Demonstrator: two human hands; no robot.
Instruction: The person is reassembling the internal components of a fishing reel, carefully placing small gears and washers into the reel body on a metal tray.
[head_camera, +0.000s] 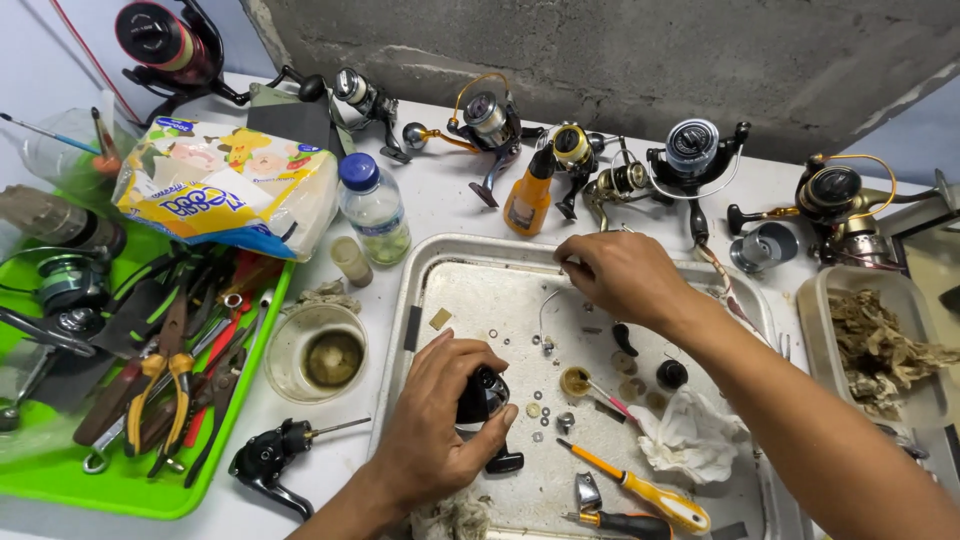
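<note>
Our left hand (432, 420) grips a black reel body (482, 395) over the metal tray (420, 290), steadying it. Our right hand (620, 275), fingers pinched at the tray's far edge, seems to hold a thin wire (545, 305); small washers (535, 410) lie between both hands.

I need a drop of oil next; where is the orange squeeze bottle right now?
The orange squeeze bottle stands upright on the white table just beyond the metal tray's far rim, in front of the row of fishing reels, left of the right hand.

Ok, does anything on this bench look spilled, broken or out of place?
Nothing looks spilled or broken. Small washers and screws lie loose across the metal tray, scattered near the left hand gripping a black reel part.
</note>
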